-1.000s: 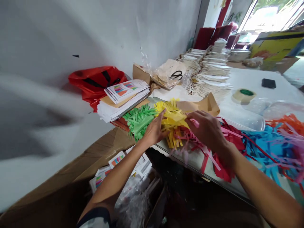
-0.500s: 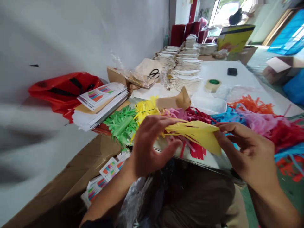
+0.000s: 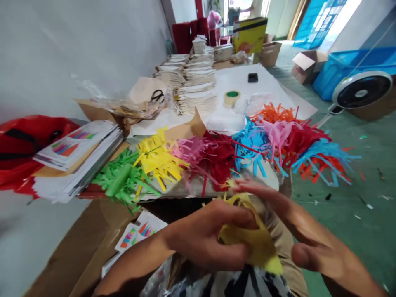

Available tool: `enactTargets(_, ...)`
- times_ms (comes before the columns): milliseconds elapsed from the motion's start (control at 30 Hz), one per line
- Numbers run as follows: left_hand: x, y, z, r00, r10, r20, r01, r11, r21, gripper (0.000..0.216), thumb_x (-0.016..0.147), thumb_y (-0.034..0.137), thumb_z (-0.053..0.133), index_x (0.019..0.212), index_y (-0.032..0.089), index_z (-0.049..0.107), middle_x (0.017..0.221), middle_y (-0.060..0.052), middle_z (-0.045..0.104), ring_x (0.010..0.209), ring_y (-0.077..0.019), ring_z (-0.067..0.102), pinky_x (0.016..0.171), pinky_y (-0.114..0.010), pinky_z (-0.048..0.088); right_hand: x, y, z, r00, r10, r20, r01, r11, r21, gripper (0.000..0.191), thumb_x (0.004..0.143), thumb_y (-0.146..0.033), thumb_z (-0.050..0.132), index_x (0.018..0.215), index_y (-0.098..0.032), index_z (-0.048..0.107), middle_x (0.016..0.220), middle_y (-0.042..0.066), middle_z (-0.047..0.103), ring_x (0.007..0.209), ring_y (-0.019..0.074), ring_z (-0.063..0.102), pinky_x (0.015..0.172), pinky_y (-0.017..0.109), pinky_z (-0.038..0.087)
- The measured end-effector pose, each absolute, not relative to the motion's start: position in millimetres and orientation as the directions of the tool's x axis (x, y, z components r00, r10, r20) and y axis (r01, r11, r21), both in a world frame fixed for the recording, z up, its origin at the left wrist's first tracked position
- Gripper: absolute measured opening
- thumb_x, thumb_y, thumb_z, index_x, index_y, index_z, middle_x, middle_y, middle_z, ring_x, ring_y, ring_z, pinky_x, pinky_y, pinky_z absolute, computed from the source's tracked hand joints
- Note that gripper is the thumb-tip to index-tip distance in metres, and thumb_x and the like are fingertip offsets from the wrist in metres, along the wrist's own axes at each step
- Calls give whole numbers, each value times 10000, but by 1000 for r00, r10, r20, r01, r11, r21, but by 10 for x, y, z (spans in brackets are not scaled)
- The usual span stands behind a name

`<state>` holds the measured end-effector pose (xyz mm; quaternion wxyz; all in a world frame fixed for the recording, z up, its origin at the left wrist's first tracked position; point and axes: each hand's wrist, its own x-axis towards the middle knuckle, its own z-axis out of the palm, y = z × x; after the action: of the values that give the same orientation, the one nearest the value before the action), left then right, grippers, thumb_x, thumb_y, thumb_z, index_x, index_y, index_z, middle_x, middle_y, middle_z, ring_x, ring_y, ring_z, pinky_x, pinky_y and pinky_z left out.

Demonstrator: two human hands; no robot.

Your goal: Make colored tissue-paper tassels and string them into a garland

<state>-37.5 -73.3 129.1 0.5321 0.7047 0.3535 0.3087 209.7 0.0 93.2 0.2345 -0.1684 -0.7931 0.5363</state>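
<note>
A piece of fringed yellow tissue paper (image 3: 262, 247) is gripped by my left hand (image 3: 213, 235), thumb and fingers closed on it above my lap. Its cut strips point up and away from me, and its uncut end hangs toward the lower right. My right hand (image 3: 287, 210) is beside the paper, blurred, fingers stretched out near the strips and thumb apart. On the table edge beyond lie fringed bunches in green (image 3: 119, 177), yellow (image 3: 161, 159), pink (image 3: 192, 152), dark red (image 3: 219, 159) and blue (image 3: 250, 140).
Printed cards (image 3: 74, 144) are stacked at the left beside a red bag (image 3: 18, 136). Farther back are scissors (image 3: 157, 96), paper stacks (image 3: 198, 90), a tape roll (image 3: 232, 98) and a black object (image 3: 253, 77). A fan (image 3: 361, 93) stands at the right. An open carton (image 3: 86, 235) is below.
The yellow paper has come down toward my lap. My left hand has closed on it, while my right hand has let go of its end and opened. The view has turned right.
</note>
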Motion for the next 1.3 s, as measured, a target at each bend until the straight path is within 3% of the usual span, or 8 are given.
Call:
enactTargets(233,-264,-648,1017,776,538,-328,-57,578,814,286,899,420,746,1020,170,680,890,-1,633,730,-108,583,674,-208,488,2502,-176,175,-829,557,-53,-84,-218,-972,484,798,-599,840,1178,-306,777,1148,60,763,1067,270,729,936,400,580)
enactTargets(400,-425,-287,880,725,520,-453,41,623,781,430,802,469,880,1001,189,621,902,21,647,741,-96,602,676,-193,495,2749,18,369,-576,694,-433,73,-484,-872,427,746,-582,885,974,-237,776,890,49,742,749,206,697,656,289,562)
enactTargets(533,-691,79,854,497,744,-446,404,256,878,383,852,467,833,1010,192,619,870,21,645,757,-134,628,639,-221,486,2658,473,516,-495,774,-395,281,-288,-916,410,778,-540,887,829,-204,658,687,-21,602,573,110,528,500,198,401)
enactTargets(667,-733,175,840,277,959,-64,788,-189,586,543,895,474,799,1338,220,612,1203,-85,725,1126,-280,694,990,-416,562,2516,876,273,-467,836,-288,353,-122,-928,469,773,-586,872,900,-215,616,720,-34,607,593,119,539,512,214,410)
enactTargets(833,-197,-5,391,455,867,205,795,-499,345,946,898,621,744,1630,151,371,1682,-187,441,1617,-357,320,1352,-579,207,2497,1059,-36,-496,849,-183,528,127,-840,441,906,-583,731,1147,-230,622,816,3,722,639,185,642,563,277,469)
enactTargets(1033,315,-150,-365,471,863,183,789,-505,350,620,1033,261,518,1610,62,413,1686,-181,436,1614,-302,351,1336,-505,325,2592,852,135,-581,794,178,741,607,-289,532,1009,-431,618,1475,-180,565,1395,192,678,1207,377,675,960,521,538)
enactTargets(1167,312,-160,-306,455,861,228,766,-508,394,533,1010,154,451,1521,21,523,1629,-202,513,1568,-316,425,1305,-507,386,2664,578,67,-819,537,203,481,835,-268,651,988,-458,667,1552,-170,515,1515,182,605,1378,388,554,1153,600,424)
enactTargets(1300,193,-175,-119,419,872,254,733,-490,472,423,1018,160,496,1401,56,642,1368,-196,691,1331,-301,610,1132,-468,545,2736,516,-83,-796,571,203,477,797,-370,368,1043,-273,563,1391,-205,664,1364,139,717,1218,326,650,1015,522,498)
